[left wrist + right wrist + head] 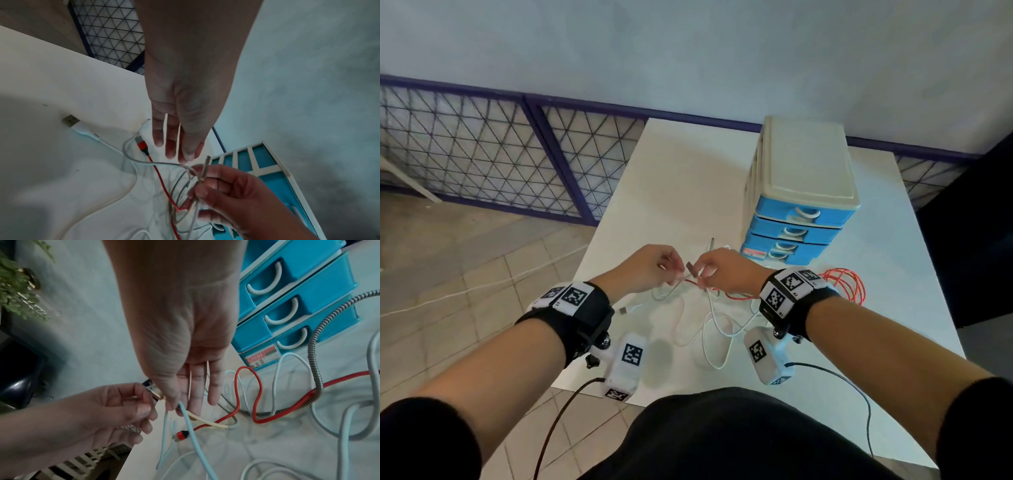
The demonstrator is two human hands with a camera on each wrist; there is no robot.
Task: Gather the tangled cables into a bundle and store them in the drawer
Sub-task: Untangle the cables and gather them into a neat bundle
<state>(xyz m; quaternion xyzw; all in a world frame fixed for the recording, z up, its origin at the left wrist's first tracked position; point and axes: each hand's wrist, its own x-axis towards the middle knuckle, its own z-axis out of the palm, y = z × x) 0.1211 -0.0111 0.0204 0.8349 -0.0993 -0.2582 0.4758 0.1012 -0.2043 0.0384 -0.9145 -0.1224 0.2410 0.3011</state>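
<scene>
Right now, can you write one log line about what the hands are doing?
left hand: pinches thin white cable | right hand: holds metal USB plug | blue plastic drawers: closed | red cable: on table

White table (688,164), blue drawer unit (799,205) standing on it; tangled cables (709,329) just before the unit, red cable (849,284) coiled beside it

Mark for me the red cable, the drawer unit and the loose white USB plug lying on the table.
red cable (258,395): right wrist view, on its upright loop.
drawer unit (804,171): head view, on its cream top.
white USB plug (79,128): left wrist view, on its white housing behind the metal tip.
</scene>
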